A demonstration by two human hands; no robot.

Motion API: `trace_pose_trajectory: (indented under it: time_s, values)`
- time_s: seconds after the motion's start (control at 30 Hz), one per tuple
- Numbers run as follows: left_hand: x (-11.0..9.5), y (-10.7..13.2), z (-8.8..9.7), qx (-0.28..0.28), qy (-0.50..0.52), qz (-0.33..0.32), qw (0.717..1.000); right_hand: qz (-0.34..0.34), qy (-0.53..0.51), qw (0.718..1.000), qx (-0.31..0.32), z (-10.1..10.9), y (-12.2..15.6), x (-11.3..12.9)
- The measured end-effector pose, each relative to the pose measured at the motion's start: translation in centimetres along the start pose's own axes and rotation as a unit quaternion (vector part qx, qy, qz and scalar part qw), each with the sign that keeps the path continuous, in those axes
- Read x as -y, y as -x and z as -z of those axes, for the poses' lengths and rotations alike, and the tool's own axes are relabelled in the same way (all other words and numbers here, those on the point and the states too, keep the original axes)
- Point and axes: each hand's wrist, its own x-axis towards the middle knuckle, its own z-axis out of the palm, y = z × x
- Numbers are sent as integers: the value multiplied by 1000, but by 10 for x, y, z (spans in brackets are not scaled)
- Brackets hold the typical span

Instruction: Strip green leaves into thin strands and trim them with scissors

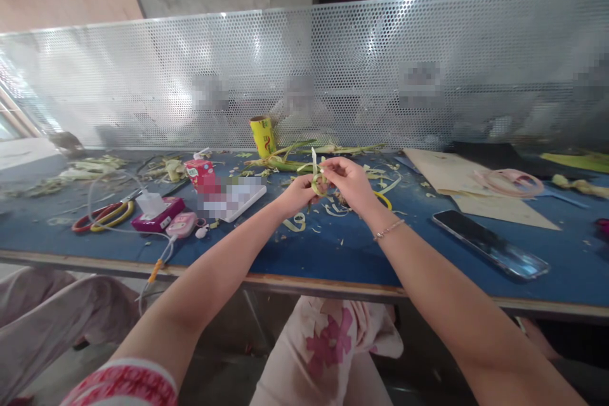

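Over the blue tabletop, both hands meet at a small looped piece of pale green plant strip (316, 183). My left hand (299, 195) is closed on its lower left side. From the right, my right hand (346, 179) pinches the upper part of the strip, with thumb and finger together. One narrow end of the strip sticks up above the fingers. Curled peelings (295, 223) lie on the table below the hands. Long green stalks (290, 162) lie just behind them. The exact shape of the piece is partly hidden by the fingers.
A yellow can (262, 136) stands behind the stalks, before a perforated metal screen (190, 89). To the left are a red box (200, 176), scissors (104, 217), a purple power block (157, 214) and cables. On the right lie a phone (490, 244) and brown paper (507, 210).
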Motion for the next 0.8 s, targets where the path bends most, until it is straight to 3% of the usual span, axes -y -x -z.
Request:
trace_pose_trajectory:
  time_s: [0.17, 0.37, 0.57, 0.8]
  values:
    - [-3, 2, 0, 1, -42, 9, 999, -27, -21, 999, -1, 0, -1, -4]
    - [-1, 1, 0, -4, -49, 7, 999, -109, -84, 990, 4, -1, -2, -8]
    - [4, -1, 3, 17, -67, -11, 998, -159, -173, 971, 51, 1, -2, -8]
    - [0, 1, 3, -1, -136, -9, 991, -146, -164, 975, -20, -3, -3, -6]
